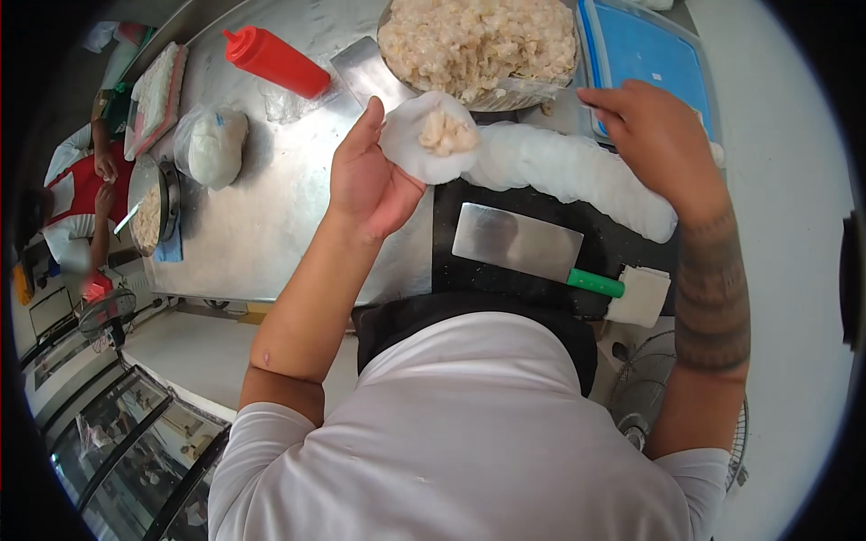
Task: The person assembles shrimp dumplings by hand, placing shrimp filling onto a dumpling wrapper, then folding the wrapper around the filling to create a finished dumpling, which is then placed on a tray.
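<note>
While a bowl [483, 107] heaped with filling [469, 45] stands ahead, the left hand [374, 180], palm open, supports a round wrapper [406, 140], filled face upward. The right hand [649, 135] grips a thin tool [537, 89] pointing left over the bowl's near edge. A row of wrappers [568, 167] slants across the black board [487, 284] beside the steel table [289, 198]; a fan [106, 316] stands at left.

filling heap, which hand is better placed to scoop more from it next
Probably the right hand: it holds a flat tool at the heap's edge, while the left hand supports a wrapper with filling on it.
</note>
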Demonstrator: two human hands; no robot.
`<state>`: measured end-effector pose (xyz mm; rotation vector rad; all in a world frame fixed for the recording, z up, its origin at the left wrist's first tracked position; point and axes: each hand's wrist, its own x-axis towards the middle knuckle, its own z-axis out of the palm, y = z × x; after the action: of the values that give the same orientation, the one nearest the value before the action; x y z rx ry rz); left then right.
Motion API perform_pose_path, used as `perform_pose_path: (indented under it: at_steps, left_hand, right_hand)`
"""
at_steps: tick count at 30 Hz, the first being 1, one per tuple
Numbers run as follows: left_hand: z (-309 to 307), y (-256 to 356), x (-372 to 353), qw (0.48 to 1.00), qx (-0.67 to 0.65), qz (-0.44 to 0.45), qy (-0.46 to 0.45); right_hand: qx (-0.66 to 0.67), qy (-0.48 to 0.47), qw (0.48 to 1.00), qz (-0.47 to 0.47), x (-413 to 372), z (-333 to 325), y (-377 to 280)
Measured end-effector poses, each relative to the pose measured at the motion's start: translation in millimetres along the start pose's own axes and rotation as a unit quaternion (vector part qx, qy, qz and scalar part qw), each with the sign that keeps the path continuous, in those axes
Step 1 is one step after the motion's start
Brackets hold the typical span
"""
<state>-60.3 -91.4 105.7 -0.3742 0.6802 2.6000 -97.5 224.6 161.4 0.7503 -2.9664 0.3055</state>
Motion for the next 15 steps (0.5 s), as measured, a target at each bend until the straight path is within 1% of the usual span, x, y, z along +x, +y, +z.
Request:
perform_pose_path:
  at_steps: [1,2,3,6,7,8,10,11,13,14,15]
  left_hand:
    - [4,0,-2,1.0,-0.024,-0.012,-0.006]
    - [9,0,-5,0.998,-0.048,-0.025,-0.012]
    - [14,-1,-8,0.999,-0.044,-0.025,-0.017]
    - [30,1,-12,0.998,-0.058,-0.023,-0.019]
    - [34,3,-16,0.997,-0.074,-0.02,-0.033]
    - [36,4,-20,0.995,-0.09,-0.017,-0.045]
    - [38,7,-24,0.995,-0.08,-0.02,-0.062]
    - [41,7,-26,0.994,-0.07,-0.027,-0.081]
    - [52,1,-30,0.995,-0.048,-0.023,-0.086]
    - [57,-4,-32,0.995,-0.026,-0.017,-0.091]
    - [58,-7,-35,0.995,-0.022,-0.024,-0.095]
  right_hand:
    - [-0.053,0.016,0.998,-0.015,11,18,14]
    - [-0.055,-0.024,0.998,0.023,26,46,28]
    - [-0.055,-0.064,0.995,0.06,34,65,37]
    - [-0.082,-0.044,0.992,0.087,38,61,-6]
    - [-0.003,0.108,0.994,0.017,34,65,-18]
    - [0.078,0.254,0.962,-0.054,27,67,-30]
    - [0.165,0.3,0.931,-0.126,3,39,-71]
    - [0.164,0.301,0.931,-0.127,-3,37,-82]
    - [0.166,0.338,0.91,-0.175,-14,35,-93]
    - [0.162,0.342,0.91,-0.169,-17,33,-92]
    - [0.199,0.352,0.902,-0.152,-19,29,-90]
